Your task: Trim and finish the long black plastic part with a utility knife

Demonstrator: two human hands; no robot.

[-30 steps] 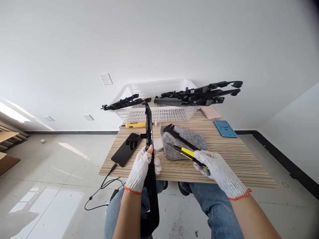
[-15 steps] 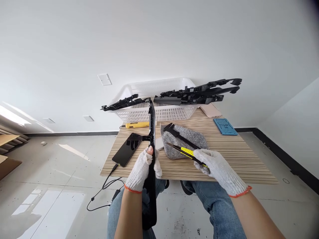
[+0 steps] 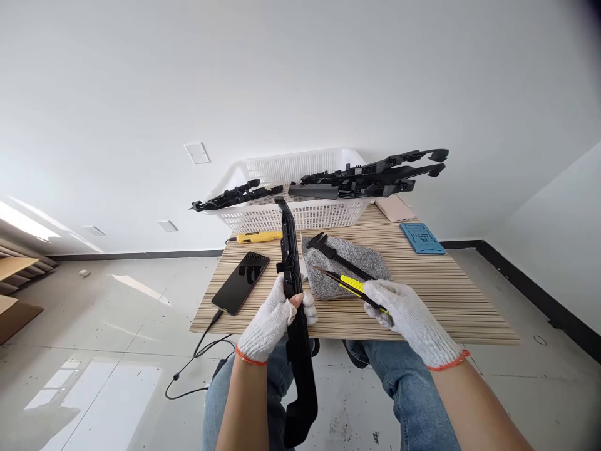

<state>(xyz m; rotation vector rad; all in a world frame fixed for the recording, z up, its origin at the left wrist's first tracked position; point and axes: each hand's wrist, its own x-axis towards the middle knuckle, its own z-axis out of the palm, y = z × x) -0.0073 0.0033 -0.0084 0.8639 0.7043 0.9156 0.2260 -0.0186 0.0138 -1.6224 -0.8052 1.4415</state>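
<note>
Black trim strip (image 3: 292, 275): long, narrow moulded plastic; centre of frame, running from the lap up over the tabletop (image 3: 422, 294) edge, top end near the basket.
Phone (image 3: 240, 282): left of centre, flat on the tabletop, cable hanging off lower left.
Yellow tool (image 3: 256, 237): upper left of the tabletop, just before the basket.
Left hand (image 3: 272, 319): gloved, grip wrapped shut round the strip's middle, thumb on top.
Handling: probably light and fairly stiff, springy along its length; clips and tabs likely brittle; best held mid-length on the plain rib, away from the thin ends.
White basket (image 3: 305, 216): upper centre, more black mouldings across its rim.
Grey cloth (image 3: 350, 269): centre right, a black tool lying on it.
Right hand (image 3: 404, 310): gloved, grip closed on a yellow-and-black utility knife (image 3: 352, 285), tip over the cloth.
Blue pad (image 3: 421, 238): right, flat.
</note>
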